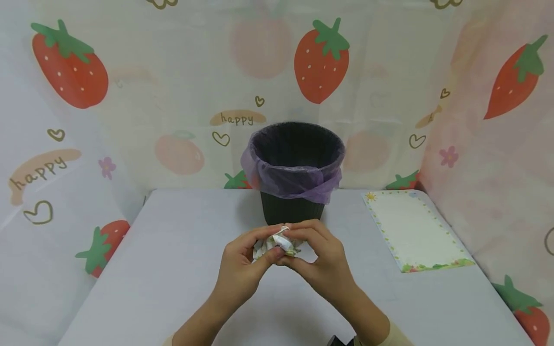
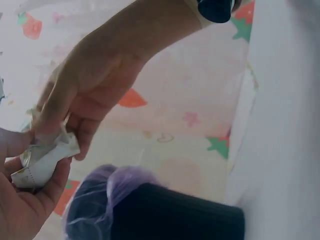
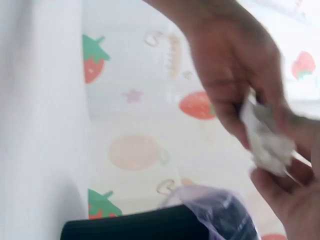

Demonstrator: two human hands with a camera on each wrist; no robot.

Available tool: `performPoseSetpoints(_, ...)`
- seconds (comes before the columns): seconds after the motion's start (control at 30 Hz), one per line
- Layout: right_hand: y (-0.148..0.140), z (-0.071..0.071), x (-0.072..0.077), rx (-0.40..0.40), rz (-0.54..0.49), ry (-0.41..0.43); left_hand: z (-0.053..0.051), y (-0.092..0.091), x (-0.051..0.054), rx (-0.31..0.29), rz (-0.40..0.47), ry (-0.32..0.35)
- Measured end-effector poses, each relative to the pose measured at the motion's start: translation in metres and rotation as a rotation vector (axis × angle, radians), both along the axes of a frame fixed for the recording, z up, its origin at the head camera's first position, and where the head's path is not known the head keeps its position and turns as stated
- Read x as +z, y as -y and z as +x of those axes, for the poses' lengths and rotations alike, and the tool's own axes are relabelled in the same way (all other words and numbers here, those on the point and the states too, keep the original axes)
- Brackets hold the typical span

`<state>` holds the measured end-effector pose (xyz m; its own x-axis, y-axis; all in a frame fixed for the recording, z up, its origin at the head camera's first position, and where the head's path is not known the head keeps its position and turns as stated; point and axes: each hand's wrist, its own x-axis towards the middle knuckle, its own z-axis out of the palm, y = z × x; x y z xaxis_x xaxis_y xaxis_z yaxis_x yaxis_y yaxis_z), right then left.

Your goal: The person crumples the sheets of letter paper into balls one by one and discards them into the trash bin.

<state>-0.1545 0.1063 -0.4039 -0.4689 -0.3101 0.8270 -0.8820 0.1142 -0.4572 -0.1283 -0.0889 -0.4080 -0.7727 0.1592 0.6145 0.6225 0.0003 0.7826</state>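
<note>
Two hands work at close quarters: a left hand point(image 1: 240, 266) and a right hand point(image 1: 325, 254) pinch a small, crumpled white paper wad with green markings point(image 1: 283, 242) between curled fingers, held above a smooth white tabletop point(image 1: 173, 240). The wad's long axis appears to run roughly from hand to hand, left to right; its creases leave no clear front end. Crumpling seems to be the step in hand, and the next move likely calls for a firmer squeeze from both sides. Farther off, at right, lies a cream rectangular sheet with a flowery border point(image 1: 415, 230); beyond the hands stands a round black bin point(image 1: 292, 210) lined with a translucent purple bag point(image 1: 290, 185), before a pale, strawberry-printed backdrop point(image 1: 186, 96).
</note>
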Motion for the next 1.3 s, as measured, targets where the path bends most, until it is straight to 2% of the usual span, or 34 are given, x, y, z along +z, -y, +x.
performPoseSetpoints(0.1, -0.012, -0.002, 0.009, 0.105, 0.064, 0.222, -0.003, 0.007, 0.005, -0.024, -0.061, 0.008)
performPoseSetpoints(0.17, -0.018, -0.004, 0.013, 0.188, 0.076, 0.356, -0.003, 0.011, 0.007, -0.029, -0.109, -0.014)
performPoseSetpoints(0.3, -0.024, -0.007, 0.013, 0.259, 0.128, 0.494, -0.004, 0.01, 0.006, -0.017, -0.19, -0.123)
performPoseSetpoints(0.43, -0.024, -0.008, 0.01, 0.26, 0.119, 0.574, -0.006, 0.004, 0.003, 0.022, -0.21, -0.276)
performPoseSetpoints(0.57, -0.023, -0.006, 0.01, 0.222, 0.083, 0.591, -0.008, 0.001, 0.002, 0.064, -0.202, -0.37)
performPoseSetpoints(0.63, -0.022, -0.004, 0.01, 0.207, 0.077, 0.589, -0.008, 0.001, 0.001, 0.075, -0.192, -0.371)
performPoseSetpoints(0.7, -0.02, -0.003, 0.01, 0.193, 0.08, 0.578, -0.008, 0.0, -0.001, 0.089, -0.173, -0.327)
performPoseSetpoints(0.9, -0.017, -0.003, 0.007, 0.099, 0.031, 0.497, -0.004, -0.009, -0.007, 0.165, 0.016, -0.036)
performPoseSetpoints(0.97, -0.015, -0.003, 0.006, 0.076, -0.012, 0.465, -0.003, -0.012, -0.009, 0.192, 0.08, 0.001)
performPoseSetpoints(1.03, -0.013, -0.003, 0.004, 0.065, -0.054, 0.43, -0.003, -0.015, -0.011, 0.208, 0.123, -0.023)
performPoseSetpoints(1.17, -0.006, -0.001, 0.0, 0.063, -0.141, 0.369, 0.0, -0.021, -0.016, 0.204, 0.153, -0.138)
performPoseSetpoints(1.23, -0.003, 0.0, -0.002, 0.054, -0.176, 0.309, 0.002, -0.023, -0.017, 0.167, 0.162, -0.155)
performPoseSetpoints(1.3, -0.002, -0.001, -0.004, 0.024, -0.193, 0.223, 0.004, -0.024, -0.016, 0.107, 0.166, -0.121)
